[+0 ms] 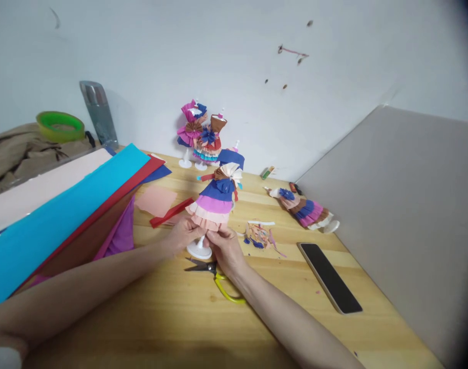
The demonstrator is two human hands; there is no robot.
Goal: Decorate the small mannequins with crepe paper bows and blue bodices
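A small dress form on a white round base (pixel 199 249) stands upright on the wooden table. Its paper dress (pixel 214 200) has a blue top, a bow of white, brown and blue, and blue, purple and pale pink tiers. At the hem's left side, my left hand (pixel 182 236) pinches the pale pink ruffle. My right hand (pixel 225 248) has its fingers closed on the hem's lower right edge. Scissors (pixel 210 266) with yellow handles lie partly open below the base, partly behind my right wrist.
Long crepe paper sheets (pixel 84 205) spread over the left. Two dressed forms (pixel 209 136) stand by the wall; another (pixel 305 209) lies at right. Paper scraps (pixel 260 236), a phone (pixel 330 277), green tape (pixel 60 127) and a bottle (pixel 99 113) are also there.
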